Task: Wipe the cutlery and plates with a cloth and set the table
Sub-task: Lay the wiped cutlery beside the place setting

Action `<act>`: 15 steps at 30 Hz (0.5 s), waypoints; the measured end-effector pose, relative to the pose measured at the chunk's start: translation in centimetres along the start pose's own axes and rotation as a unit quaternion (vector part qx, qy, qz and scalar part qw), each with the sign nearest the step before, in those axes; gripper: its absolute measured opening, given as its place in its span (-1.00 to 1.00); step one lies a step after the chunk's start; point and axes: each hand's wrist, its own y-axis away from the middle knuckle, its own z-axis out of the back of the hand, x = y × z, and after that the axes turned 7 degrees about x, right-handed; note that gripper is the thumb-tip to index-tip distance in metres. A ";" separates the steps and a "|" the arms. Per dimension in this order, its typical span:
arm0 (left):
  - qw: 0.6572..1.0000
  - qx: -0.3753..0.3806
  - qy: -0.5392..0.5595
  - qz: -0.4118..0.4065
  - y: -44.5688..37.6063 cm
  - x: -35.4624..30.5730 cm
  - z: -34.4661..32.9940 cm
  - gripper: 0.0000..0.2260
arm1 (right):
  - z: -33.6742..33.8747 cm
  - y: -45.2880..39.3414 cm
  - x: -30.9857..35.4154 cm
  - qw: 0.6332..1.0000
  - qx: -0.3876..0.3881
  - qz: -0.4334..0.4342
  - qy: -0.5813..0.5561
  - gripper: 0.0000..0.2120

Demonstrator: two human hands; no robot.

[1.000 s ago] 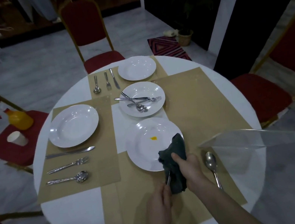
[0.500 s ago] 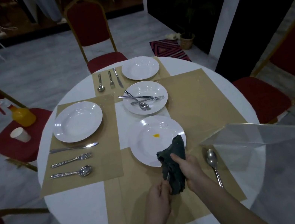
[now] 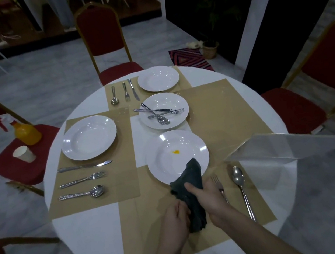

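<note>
Both your hands are wrapped around the dark grey crumpled cloth (image 3: pixel 193 198) just above the near tan paper placemat (image 3: pixel 151 241): your left hand (image 3: pixel 175 219) curls against its lower left side, your right hand (image 3: pixel 207 195) grips it from the right with the thumb across the top. Whatever piece of cutlery you may be wiping is buried in the folds; I cannot tell that anything is in there, so it could slip out unnoticed if your grip loosens. Just to the right, the steel fork (image 3: pixel 219 188) is partly hidden behind your right wrist, and a careless move could knock it into the long steel spoon (image 3: pixel 241 187) beside it. The cloth's upper tip overlaps the rim of the near white round plate (image 3: pixel 177 154), which carries a small yellow stain; dragging the cloth across could smear it. Farther off, the white plate holding loose cutlery (image 3: pixel 163 110) awaits wiping; its pieces overlap and are hard to count.
</note>
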 end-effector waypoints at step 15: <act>0.988 -0.065 -0.140 -0.019 1.8 1.7 1.8 -0.71 | 2.2 -1.4 -2.6 0.994 -0.105 0.039 -0.006 -0.77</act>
